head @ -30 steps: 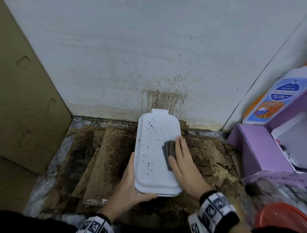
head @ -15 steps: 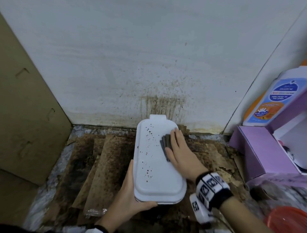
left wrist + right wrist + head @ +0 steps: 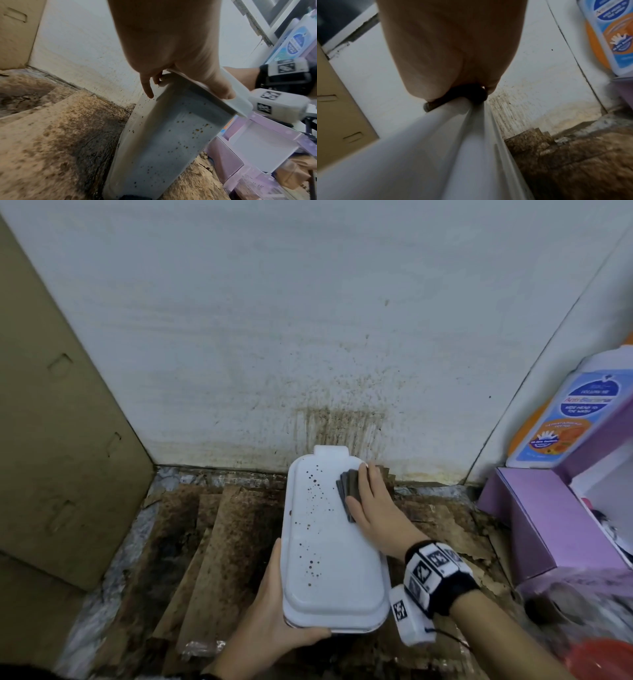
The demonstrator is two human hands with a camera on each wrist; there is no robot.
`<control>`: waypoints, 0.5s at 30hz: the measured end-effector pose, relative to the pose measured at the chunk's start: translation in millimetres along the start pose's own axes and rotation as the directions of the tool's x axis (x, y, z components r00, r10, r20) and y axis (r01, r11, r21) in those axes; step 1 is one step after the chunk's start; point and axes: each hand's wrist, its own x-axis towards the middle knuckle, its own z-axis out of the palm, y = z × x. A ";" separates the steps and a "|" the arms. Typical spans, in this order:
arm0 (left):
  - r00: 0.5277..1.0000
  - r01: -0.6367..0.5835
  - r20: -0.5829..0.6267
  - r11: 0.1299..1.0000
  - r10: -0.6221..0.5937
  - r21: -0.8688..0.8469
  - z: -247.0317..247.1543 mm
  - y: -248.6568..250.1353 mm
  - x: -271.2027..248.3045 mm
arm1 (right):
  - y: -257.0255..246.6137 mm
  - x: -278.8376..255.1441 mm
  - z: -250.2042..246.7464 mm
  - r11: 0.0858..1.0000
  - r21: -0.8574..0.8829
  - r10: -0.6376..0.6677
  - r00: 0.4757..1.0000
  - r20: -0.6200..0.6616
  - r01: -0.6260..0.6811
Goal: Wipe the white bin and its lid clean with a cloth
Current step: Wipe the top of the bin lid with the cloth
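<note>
The white bin (image 3: 171,142) stands on the floor with its white lid (image 3: 325,559) on, both speckled with brown spots. My left hand (image 3: 274,621) grips the bin's near left corner, thumb over the lid's rim and fingers (image 3: 147,89) down the side wall. My right hand (image 3: 366,491) presses a folded dark grey cloth (image 3: 347,486) flat onto the lid's far right corner, fingers straight over it. In the right wrist view the cloth (image 3: 435,105) shows under the palm on the lid (image 3: 436,148).
Stained brown cardboard sheets (image 3: 212,542) cover the floor around the bin. A splattered white wall (image 3: 339,426) rises just behind it. A cardboard panel (image 3: 51,440) stands left; a purple box (image 3: 541,515) and a soap bottle (image 3: 575,412) stand right.
My right hand has slid the cloth along the lid's right side, from its middle to the far corner near the wall. The left hand kept its hold on the bin.
</note>
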 end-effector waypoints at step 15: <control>0.998 0.061 -0.004 0.998 -0.061 0.003 -1.4 -6.0 -7.2 | -23.2 -114.4 73.0 0.976 -0.217 -0.044 0.974 -0.223 -0.006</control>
